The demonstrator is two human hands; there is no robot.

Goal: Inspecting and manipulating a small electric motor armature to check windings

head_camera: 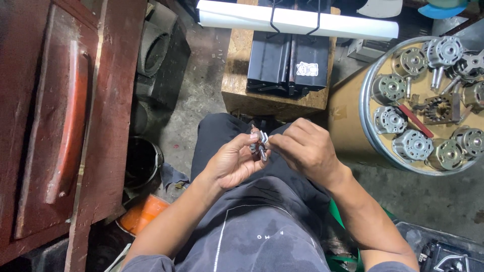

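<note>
Gleaming small metal shaft part (260, 145)

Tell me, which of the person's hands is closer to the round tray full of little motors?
Right. The right hand is over the lap, on the side toward the round tray but not touching it. The left hand is farther away, pinching a small metal part with the right.

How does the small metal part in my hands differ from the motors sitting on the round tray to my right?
The small metal part is far smaller and pinched over the lap by the left hand and right hand; the motors are bulky and untouched on the round tray. The part looks like a thin shaft with bits on it, its detail too small to tell; the motors are squat, round housings. Both are bare silvery metal.
</note>
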